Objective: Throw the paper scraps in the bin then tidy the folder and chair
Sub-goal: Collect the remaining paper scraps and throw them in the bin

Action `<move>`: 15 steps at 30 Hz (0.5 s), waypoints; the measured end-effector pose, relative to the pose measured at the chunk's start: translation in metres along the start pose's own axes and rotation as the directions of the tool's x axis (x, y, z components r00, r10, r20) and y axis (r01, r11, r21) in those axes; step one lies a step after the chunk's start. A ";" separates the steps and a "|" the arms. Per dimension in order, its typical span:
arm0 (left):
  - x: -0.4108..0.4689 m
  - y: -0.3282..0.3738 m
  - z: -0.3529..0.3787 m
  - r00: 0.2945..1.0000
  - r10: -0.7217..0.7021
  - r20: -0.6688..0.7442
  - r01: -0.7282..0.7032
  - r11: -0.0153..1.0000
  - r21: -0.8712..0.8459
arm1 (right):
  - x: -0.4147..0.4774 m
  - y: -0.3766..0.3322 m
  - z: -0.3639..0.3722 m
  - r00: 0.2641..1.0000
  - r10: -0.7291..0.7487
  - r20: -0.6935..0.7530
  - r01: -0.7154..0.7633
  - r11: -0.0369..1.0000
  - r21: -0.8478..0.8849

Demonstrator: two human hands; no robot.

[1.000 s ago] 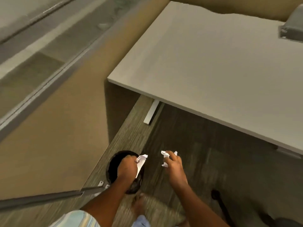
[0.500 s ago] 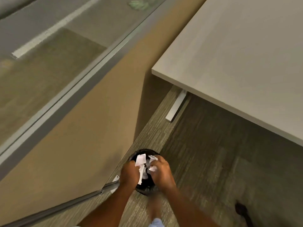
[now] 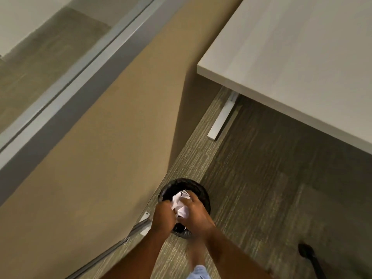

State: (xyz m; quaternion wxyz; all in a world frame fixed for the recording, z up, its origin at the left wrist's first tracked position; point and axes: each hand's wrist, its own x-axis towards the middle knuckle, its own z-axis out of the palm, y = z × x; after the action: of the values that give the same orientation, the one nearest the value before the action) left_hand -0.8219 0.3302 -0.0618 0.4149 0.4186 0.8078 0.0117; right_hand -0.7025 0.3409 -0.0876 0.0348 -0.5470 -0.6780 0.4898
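Fingers of left hand (image 3: 163,216) and right hand (image 3: 194,212) curled tight round paper scraps (image 3: 180,204), one wad pressed between them, directly above bin (image 3: 199,193) on floor near partition. Risk: uneven release, bits landing on carpet. Count: two hands, one bin, one wad

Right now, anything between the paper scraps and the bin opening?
Nothing visible. The paper scraps are bunched between the left hand and right hand, directly over the open mouth of the black bin. No lid shows; only the hands' grip holds them back.
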 end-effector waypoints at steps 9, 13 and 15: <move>0.023 -0.006 0.003 0.997 0.032 0.072 -0.033 0.999 0.016 | 0.023 0.017 0.013 0.997 0.045 0.058 -0.047 0.998 0.039; 0.030 -0.018 -0.001 0.997 0.035 0.075 -0.044 0.991 0.125 | 0.027 0.019 0.019 0.985 0.095 0.142 -0.094 0.995 -0.014; 0.031 -0.021 -0.002 0.997 0.021 0.081 -0.031 0.992 0.120 | 0.028 0.019 0.021 0.979 0.129 0.156 -0.124 0.991 -0.039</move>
State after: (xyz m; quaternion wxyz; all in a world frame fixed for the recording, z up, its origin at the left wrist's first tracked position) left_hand -0.8467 0.3384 -0.0893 0.4202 0.4535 0.7844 -0.0487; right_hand -0.7122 0.3481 -0.1256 -0.0583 -0.5489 -0.6495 0.5230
